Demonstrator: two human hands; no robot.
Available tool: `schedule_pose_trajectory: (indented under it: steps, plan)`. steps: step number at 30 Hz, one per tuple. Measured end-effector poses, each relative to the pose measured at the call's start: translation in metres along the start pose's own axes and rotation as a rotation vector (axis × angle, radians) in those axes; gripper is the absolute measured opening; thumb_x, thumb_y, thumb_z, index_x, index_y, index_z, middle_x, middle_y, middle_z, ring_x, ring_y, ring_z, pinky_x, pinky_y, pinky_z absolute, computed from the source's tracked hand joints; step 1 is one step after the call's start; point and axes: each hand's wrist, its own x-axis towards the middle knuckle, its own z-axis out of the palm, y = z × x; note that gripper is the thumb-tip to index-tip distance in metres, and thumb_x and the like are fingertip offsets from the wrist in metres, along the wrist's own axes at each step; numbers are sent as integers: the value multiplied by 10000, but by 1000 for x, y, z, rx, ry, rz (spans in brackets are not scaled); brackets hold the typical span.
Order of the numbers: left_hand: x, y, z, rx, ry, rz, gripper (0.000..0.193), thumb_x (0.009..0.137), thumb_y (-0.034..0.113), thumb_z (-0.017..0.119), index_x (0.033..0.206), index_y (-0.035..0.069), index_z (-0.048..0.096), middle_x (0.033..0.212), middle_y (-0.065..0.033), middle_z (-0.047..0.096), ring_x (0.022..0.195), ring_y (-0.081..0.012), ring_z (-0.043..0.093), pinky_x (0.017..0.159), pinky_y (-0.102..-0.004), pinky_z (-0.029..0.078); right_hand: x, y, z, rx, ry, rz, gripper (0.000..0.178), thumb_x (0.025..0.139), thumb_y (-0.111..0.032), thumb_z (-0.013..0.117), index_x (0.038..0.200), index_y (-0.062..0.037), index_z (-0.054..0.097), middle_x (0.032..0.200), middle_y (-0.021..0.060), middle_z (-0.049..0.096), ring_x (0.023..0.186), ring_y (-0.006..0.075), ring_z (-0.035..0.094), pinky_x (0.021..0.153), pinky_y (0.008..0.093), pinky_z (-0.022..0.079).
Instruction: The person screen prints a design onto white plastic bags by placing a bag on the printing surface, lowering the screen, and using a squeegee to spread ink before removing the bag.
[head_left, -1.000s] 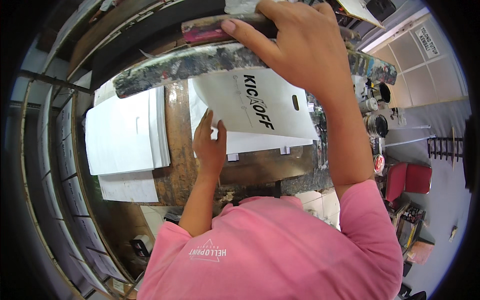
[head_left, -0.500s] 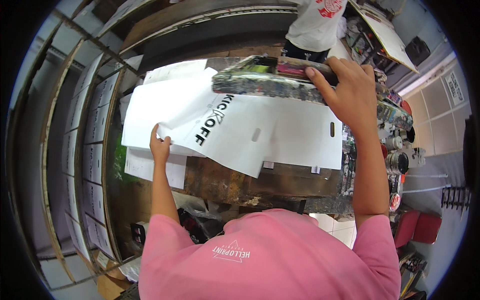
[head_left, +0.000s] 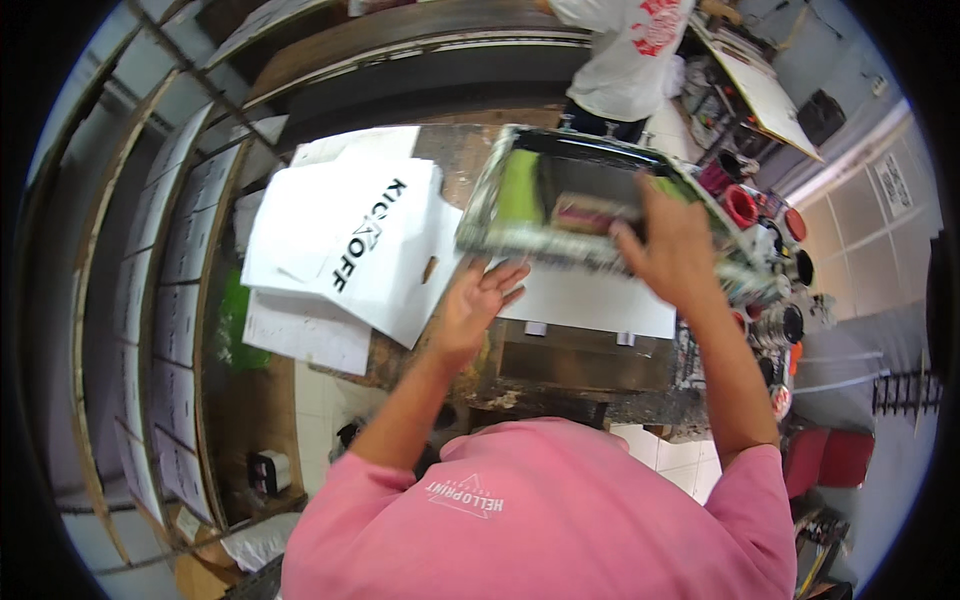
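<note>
A screen-printing frame (head_left: pixel 545 245) with a paint-smeared rim lies lowered over a white bag blank (head_left: pixel 590 303), whose near edge shows. Inside the frame a squeegee (head_left: pixel 588 212) with a wooden handle rests on the mesh beside green areas. My right hand (head_left: pixel 675 245), blurred, is over the frame's right part with thumb and fingers apart, close to the squeegee's right end. At the frame's near left corner my left hand (head_left: pixel 477 305) is open, fingers spread, holding nothing. Left of it, a white bag with black lettering (head_left: pixel 365 240) lies on a stack of sheets.
Tall racks (head_left: pixel 190 330) of white printed pieces stand at the left. Ink jars and tubs (head_left: pixel 775 325) crowd the table's right end. Across the table is another person in a white shirt (head_left: pixel 630 60). A dark board (head_left: pixel 590 362) lies in front of the frame.
The raised frame has come down flat. My left hand has let go of the printed bag, now on the left stack, and moved right. My right hand has left the frame's edge.
</note>
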Motion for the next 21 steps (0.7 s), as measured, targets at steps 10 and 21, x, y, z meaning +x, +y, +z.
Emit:
schedule_pose_trajectory:
  steps: [10, 21]
  plan:
    - [-88, -118, -38, -236, 639, -688, 1205, 895, 934, 406, 1629, -9, 248, 1537, -282, 451, 1410, -423, 503, 1200, -533, 404, -82, 81, 175, 204, -280, -77, 391, 944, -177, 691, 1332, -176, 648, 1204, 66, 674, 1096, 326, 625, 928, 480, 505]
    - [-84, -155, -54, -243, 910, -818, 1412, 855, 963, 430, 1631, -71, -139, 1674, -360, 71, 1545, -502, 239, 1232, -556, 349, 71, 187, 330, 70, -216, -120, 304, 990, -212, 642, 1295, -216, 644, 1113, 61, 678, 1059, 307, 631, 881, 459, 544]
